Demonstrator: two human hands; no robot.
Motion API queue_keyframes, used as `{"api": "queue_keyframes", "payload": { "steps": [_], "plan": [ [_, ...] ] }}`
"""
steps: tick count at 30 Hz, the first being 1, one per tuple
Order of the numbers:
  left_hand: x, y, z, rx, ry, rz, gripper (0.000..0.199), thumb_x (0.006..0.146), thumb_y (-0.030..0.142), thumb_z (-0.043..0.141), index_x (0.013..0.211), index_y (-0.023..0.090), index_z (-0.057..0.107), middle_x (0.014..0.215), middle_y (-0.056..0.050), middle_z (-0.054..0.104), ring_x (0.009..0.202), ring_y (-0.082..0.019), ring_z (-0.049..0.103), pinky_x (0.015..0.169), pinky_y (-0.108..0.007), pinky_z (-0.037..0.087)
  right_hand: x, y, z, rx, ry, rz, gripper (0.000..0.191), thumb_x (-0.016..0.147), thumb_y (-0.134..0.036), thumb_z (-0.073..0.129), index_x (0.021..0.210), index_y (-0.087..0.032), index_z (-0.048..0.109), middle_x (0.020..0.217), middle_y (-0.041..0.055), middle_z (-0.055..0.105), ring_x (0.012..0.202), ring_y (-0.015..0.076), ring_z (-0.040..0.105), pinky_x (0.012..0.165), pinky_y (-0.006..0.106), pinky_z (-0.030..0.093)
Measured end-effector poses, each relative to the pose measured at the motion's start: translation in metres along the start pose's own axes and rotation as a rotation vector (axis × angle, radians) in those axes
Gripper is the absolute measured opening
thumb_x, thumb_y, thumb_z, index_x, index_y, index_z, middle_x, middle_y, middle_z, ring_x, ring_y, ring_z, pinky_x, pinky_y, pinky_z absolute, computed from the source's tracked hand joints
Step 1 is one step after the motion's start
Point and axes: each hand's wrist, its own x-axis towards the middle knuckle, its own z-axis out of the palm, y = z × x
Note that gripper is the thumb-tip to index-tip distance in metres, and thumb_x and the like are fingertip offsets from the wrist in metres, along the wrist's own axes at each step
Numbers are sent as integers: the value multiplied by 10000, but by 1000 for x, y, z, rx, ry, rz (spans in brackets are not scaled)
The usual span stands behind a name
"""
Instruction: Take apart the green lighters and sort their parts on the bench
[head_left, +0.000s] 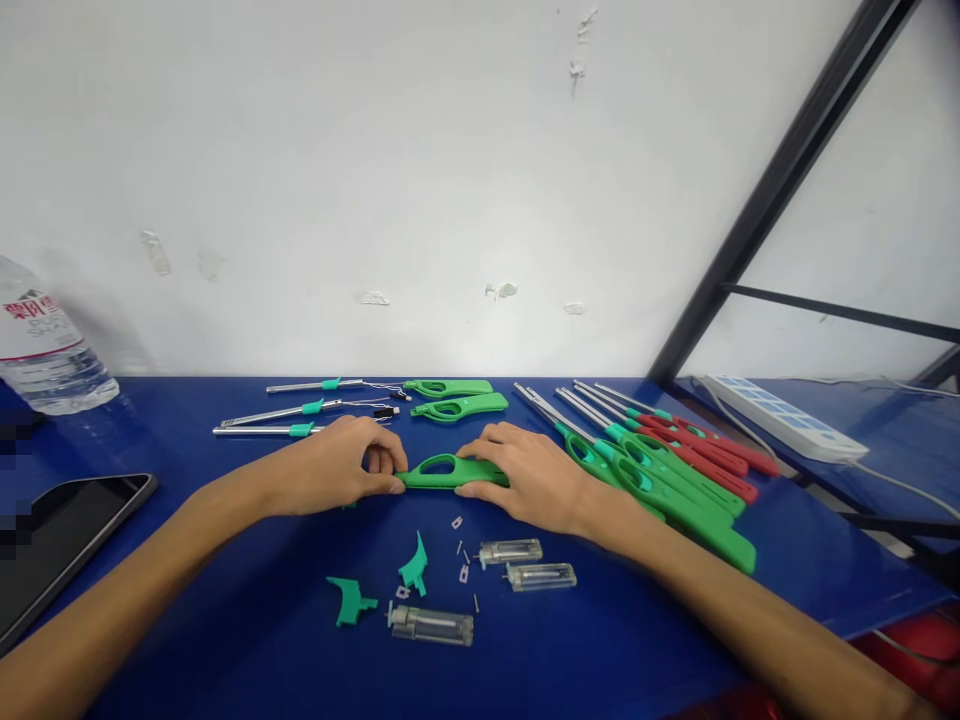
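A green plastic handle shell (442,473) with an oval opening lies level between my two hands. My left hand (337,465) pinches its narrow left tip between thumb and fingers. Around its wide right end my right hand (525,475) is closed, thumb below and fingers above. Nearer to me lie teal trigger pieces (350,601), small screws, little pale clips (463,573) and clear fuel tanks (433,626). Behind my hands are two more green shells (459,406) and metal rods with teal collars (281,412), wired to small black parts.
Assembled green lighters (679,500) and red lighters (705,445) lie right of my right hand. A water bottle (49,340) and a phone (67,520) are at the left. A white power strip (787,418) lies beyond the black frame (750,220) at the right.
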Motion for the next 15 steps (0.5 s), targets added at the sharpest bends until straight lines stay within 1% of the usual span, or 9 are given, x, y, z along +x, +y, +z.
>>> {"api": "queue_keyframes", "payload": {
  "steps": [3, 8, 12, 15],
  "plan": [
    [0, 0, 1, -5, 7, 10, 269, 840, 501, 661, 903, 249, 734, 741, 19, 702, 673, -152, 649, 589, -245, 473, 0, -1, 1, 2, -12, 9, 442, 970, -523, 544, 1265, -206, 631, 1089, 74, 673, 1016, 262, 640, 831, 389, 512],
    [1, 0, 1, 15, 18, 28, 280, 849, 522, 650, 879, 256, 732, 722, 26, 699, 659, -148, 641, 578, -242, 466, -2, 4, -4, 4, -46, 23, 467, 940, -568, 569, 1248, -222, 630, 1090, 69, 679, 1040, 268, 642, 824, 390, 506],
    [1, 0, 2, 23, 24, 44, 301, 858, 536, 629, 876, 248, 713, 714, 26, 693, 658, -154, 636, 582, -247, 460, -3, 10, -10, -24, -75, 46, 374, 934, -537, 597, 1155, -239, 646, 1028, 53, 693, 993, 262, 649, 780, 377, 496],
    [2, 0, 5, 40, 48, 43, 298, 878, 521, 595, 875, 239, 692, 715, 24, 687, 646, -157, 635, 577, -250, 457, -2, 15, -9, -45, -52, 53, 314, 939, -495, 611, 1115, -236, 639, 998, 56, 694, 969, 260, 653, 780, 374, 489]
  ]
}}
